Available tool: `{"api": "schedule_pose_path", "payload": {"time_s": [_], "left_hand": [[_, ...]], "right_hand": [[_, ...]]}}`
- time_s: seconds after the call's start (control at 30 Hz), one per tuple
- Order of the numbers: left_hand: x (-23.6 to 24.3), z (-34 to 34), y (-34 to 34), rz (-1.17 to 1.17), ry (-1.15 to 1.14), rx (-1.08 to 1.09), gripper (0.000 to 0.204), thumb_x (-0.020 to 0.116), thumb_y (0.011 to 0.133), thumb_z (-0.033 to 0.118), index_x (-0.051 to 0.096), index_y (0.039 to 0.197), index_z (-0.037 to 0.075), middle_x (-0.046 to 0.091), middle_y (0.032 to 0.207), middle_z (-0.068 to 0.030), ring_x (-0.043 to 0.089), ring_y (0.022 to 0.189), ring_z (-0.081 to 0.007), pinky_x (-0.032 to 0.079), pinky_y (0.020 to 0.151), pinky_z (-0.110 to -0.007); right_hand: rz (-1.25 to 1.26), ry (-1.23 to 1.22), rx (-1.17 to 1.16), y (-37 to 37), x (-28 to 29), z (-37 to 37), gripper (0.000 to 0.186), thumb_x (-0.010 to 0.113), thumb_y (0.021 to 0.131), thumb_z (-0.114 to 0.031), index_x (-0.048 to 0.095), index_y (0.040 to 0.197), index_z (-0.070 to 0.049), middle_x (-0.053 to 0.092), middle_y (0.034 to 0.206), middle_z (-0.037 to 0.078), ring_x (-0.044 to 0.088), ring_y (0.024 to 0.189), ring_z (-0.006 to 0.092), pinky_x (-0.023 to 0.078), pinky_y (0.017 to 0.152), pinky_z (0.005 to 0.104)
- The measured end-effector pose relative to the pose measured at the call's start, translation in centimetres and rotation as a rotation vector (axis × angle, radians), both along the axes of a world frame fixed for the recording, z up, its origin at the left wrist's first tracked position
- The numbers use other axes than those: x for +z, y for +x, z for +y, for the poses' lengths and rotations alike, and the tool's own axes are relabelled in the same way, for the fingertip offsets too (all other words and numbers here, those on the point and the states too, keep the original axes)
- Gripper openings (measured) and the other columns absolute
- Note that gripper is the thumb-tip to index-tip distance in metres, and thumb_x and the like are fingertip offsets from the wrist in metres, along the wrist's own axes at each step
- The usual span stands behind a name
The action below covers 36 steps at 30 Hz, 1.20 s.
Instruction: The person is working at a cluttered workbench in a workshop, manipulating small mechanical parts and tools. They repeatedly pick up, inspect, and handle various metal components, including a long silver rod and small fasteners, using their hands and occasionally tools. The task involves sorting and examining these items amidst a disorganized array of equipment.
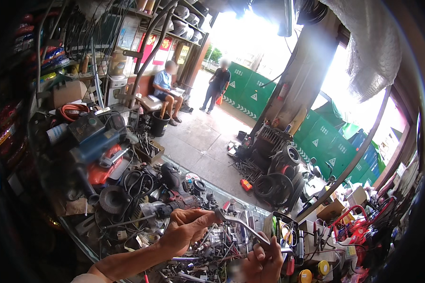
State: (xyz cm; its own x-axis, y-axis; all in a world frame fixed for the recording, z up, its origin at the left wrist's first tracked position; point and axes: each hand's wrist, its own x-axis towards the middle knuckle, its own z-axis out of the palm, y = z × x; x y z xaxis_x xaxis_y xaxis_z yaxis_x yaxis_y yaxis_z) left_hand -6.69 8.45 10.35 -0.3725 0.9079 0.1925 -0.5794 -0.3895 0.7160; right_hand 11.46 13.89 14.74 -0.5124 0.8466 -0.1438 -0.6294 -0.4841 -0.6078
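A silvery offset ring wrench is held up above the cluttered bench, slanting down to the right. My left hand reaches in from the lower left, its thumb and fingers pinched at the wrench's ring end. Whether a small part also sits between those fingertips is hidden. My right hand is closed round the lower end of the wrench. Just behind my left hand lies a dark red power drill with a long shaft pointing left. Small metal parts and tools are heaped under both hands.
Left on the bench are a toothed metal gear, black hoses and a blue machine. Tyres stand beyond the bench. A black tool box is at right. Two people, one seated, one standing, are farther off.
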Motion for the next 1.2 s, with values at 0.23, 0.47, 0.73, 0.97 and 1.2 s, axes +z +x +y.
{"api": "schedule_pose_path", "payload": {"time_s": [0.23, 0.47, 0.73, 0.97, 1.2], "left_hand": [[0.3, -0.3, 0.3, 0.03, 0.058, -0.132, 0.021, 0.059, 0.088, 0.013, 0.063, 0.103, -0.001, 0.046, 0.057, 0.0053, 0.031, 0.046, -0.0008, 0.019, 0.04, -0.02], [-0.1, -0.4, 0.5, 0.049, 0.075, -0.157, 0.02, 0.059, 0.087, 0.012, 0.064, 0.101, -0.001, 0.049, 0.058, 0.004, 0.035, 0.047, -0.0015, 0.023, 0.042, -0.019], [0.6, -1.2, 0.6, 0.255, 0.021, -0.156, 0.02, 0.061, 0.081, 0.007, 0.066, 0.095, -0.007, 0.057, 0.061, -0.0009, 0.041, 0.051, -0.0024, 0.026, 0.044, -0.019], [0.8, -1.5, -0.4, 0.589, 0.196, -0.369, 0.023, 0.062, 0.083, 0.011, 0.065, 0.101, -0.003, 0.065, 0.072, -0.0025, 0.052, 0.061, -0.0025, 0.04, 0.052, -0.018], [0.9, -1.3, 0.2, 0.753, 0.225, -0.561, 0.027, 0.059, 0.086, 0.019, 0.064, 0.098, -0.004, 0.056, 0.06, -0.0011, 0.045, 0.054, -0.0026, 0.035, 0.046, -0.021]], "right_hand": [[-0.079, -0.076, -0.02, -0.2, 0.1, 0.4, 0.039, 0.041, 0.094, -0.033, 0.048, 0.065, -0.008, 0.041, 0.047, 0.002, 0.033, 0.034, 0.0115, 0.027, 0.032, 0.0244], [-0.128, -0.129, -0.03, 0.0, -0.1, 1.6, 0.049, 0.042, 0.093, -0.034, 0.043, 0.052, -0.009, 0.034, 0.042, 0.001, 0.028, 0.033, 0.012, 0.024, 0.033, 0.0245], [-0.11, -0.121, -0.037, 0.0, -0.1, 1.6, 0.046, 0.045, 0.093, -0.03, 0.049, 0.053, -0.007, 0.04, 0.044, 0.002, 0.03, 0.034, 0.013, 0.026, 0.034, 0.0253], [-0.14, -0.126, -0.079, 0.1, -0.9, 1.9, 0.037, 0.049, 0.091, -0.027, 0.053, 0.059, -0.009, 0.043, 0.046, 0.0, 0.033, 0.035, 0.0116, 0.029, 0.035, 0.026], [-0.23, 0.114, -0.128, 1.6, -2.7, 3.7, 0.027, 0.048, 0.09, -0.026, 0.057, 0.087, -0.002, 0.043, 0.05, -0.001, 0.035, 0.034, 0.0088, 0.028, 0.031, 0.0231]]}}
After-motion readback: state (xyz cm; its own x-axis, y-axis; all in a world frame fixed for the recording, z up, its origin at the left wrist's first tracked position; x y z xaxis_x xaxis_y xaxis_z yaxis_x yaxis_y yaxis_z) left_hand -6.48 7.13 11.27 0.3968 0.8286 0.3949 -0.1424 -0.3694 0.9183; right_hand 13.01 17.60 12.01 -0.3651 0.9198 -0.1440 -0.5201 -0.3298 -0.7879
